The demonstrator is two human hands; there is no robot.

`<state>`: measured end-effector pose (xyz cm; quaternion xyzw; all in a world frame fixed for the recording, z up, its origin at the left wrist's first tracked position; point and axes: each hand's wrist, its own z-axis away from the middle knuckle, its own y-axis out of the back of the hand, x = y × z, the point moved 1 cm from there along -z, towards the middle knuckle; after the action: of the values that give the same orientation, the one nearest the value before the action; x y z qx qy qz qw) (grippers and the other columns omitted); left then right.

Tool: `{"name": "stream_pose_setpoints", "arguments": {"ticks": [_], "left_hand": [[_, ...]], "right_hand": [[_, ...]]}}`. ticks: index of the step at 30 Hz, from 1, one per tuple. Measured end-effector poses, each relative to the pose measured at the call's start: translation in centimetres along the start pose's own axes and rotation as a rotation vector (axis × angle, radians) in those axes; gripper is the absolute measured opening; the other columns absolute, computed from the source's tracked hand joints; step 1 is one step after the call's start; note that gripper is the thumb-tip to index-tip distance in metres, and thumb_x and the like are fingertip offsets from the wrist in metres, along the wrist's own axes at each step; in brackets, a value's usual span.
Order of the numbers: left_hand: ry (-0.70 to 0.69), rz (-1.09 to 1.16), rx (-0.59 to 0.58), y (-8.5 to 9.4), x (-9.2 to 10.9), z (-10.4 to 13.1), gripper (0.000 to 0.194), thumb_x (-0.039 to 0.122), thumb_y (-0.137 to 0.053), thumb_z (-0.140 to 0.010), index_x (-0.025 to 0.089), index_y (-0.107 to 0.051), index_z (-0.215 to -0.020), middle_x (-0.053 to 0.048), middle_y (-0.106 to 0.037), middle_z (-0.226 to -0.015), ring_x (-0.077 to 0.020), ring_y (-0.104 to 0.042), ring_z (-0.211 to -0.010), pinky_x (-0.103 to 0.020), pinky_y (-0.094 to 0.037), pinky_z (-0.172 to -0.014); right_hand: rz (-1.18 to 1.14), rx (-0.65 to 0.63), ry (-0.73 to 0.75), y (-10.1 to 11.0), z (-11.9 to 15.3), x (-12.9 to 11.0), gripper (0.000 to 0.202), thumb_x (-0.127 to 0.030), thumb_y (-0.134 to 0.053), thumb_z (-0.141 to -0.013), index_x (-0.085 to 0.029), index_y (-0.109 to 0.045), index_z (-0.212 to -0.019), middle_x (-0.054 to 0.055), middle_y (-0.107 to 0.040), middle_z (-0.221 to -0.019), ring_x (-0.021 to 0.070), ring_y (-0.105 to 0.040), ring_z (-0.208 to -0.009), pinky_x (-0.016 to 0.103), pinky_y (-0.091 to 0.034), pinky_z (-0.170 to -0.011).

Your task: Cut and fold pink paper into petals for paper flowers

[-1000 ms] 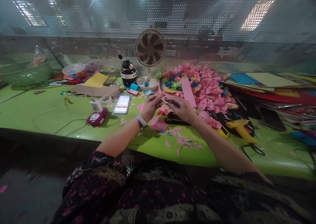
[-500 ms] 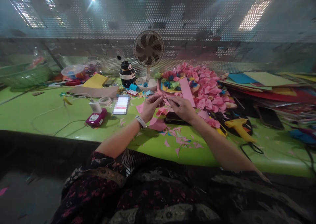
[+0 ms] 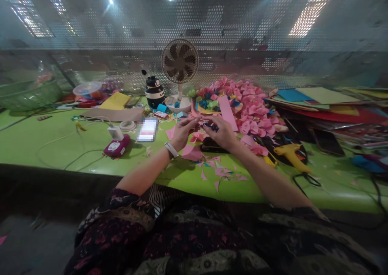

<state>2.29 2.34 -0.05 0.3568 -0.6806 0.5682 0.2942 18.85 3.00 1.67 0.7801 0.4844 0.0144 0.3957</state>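
My left hand, with a white band on its wrist, is closed in a pinch on a small pink piece of paper, mostly hidden by the fingertips. Close beside it, my right hand is closed around a small dark blue tool; its kind does not show clearly. The fingertips of both hands nearly meet above the table. Under the right hand lies a black stapler-like object. A folded pink paper and many pink paper scraps lie below the hands.
Behind my right hand rises a heap of pink paper flowers, with a pink strip leaning on it. A fan, black bottle and phone stand or lie left. A yellow glue gun and paper sheets are right.
My right fingers have shifted slightly, and more of the dark blue tool shows in them. Both hands stay together in the same place; the whole view has moved a little.
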Motion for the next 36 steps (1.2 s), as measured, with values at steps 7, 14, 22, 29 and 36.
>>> {"name": "stream_pose_setpoints", "arguments": {"ticks": [7, 14, 22, 29, 36], "left_hand": [[-0.083, -0.048, 0.002, 0.17, -0.12, -0.29, 0.036, 0.039, -0.091, -0.059, 0.015, -0.064, -0.059, 0.004, -0.057, -0.054, -0.0048, -0.051, -0.052, -0.020, -0.039, -0.054], [-0.024, -0.011, -0.010, 0.28, -0.01, -0.36, 0.038, 0.041, -0.093, -0.052, 0.016, -0.071, -0.069, 0.003, -0.064, -0.064, -0.0059, -0.057, -0.058, -0.020, -0.043, -0.058], [-0.166, -0.131, -0.009, 0.41, -0.13, -0.36, 0.038, 0.042, -0.091, -0.059, 0.015, -0.064, -0.057, 0.004, -0.058, -0.055, -0.0042, -0.050, -0.053, -0.019, -0.039, -0.055], [-0.119, -0.108, -0.064, 0.33, -0.18, -0.34, 0.037, 0.047, -0.090, -0.058, 0.018, -0.075, -0.073, 0.001, -0.070, -0.069, -0.0079, -0.062, -0.061, -0.022, -0.050, -0.064], [-0.119, -0.151, -0.075, 0.59, -0.28, -0.44, 0.034, 0.046, -0.090, -0.059, 0.017, -0.075, -0.070, 0.001, -0.068, -0.064, -0.0064, -0.057, -0.057, -0.021, -0.046, -0.059]], "right_hand": [[0.279, -0.010, 0.063, -0.28, 0.60, -0.17, 0.031, -0.034, -0.050, -0.099, -0.023, -0.066, -0.123, 0.012, -0.070, -0.110, 0.0264, -0.065, -0.100, 0.035, -0.055, -0.074], [0.220, -0.025, 0.139, -0.81, 0.43, 0.45, 0.033, -0.040, -0.044, -0.102, -0.023, -0.071, -0.111, 0.010, -0.072, -0.100, 0.0237, -0.066, -0.096, 0.034, -0.056, -0.078], [0.189, -0.037, 0.020, -0.93, 0.75, -0.19, 0.029, -0.040, -0.047, -0.100, -0.022, -0.065, -0.116, 0.012, -0.071, -0.114, 0.0260, -0.068, -0.098, 0.036, -0.055, -0.079], [0.040, -0.038, 0.021, -0.43, 0.14, 0.47, 0.027, -0.037, -0.048, -0.100, -0.023, -0.066, -0.113, 0.010, -0.072, -0.109, 0.0255, -0.067, -0.099, 0.039, -0.054, -0.086], [-0.014, -0.056, 0.044, -0.15, -0.04, -0.08, 0.027, -0.039, -0.049, -0.099, -0.022, -0.065, -0.113, 0.010, -0.072, -0.106, 0.0237, -0.067, -0.096, 0.037, -0.054, -0.085]]}}
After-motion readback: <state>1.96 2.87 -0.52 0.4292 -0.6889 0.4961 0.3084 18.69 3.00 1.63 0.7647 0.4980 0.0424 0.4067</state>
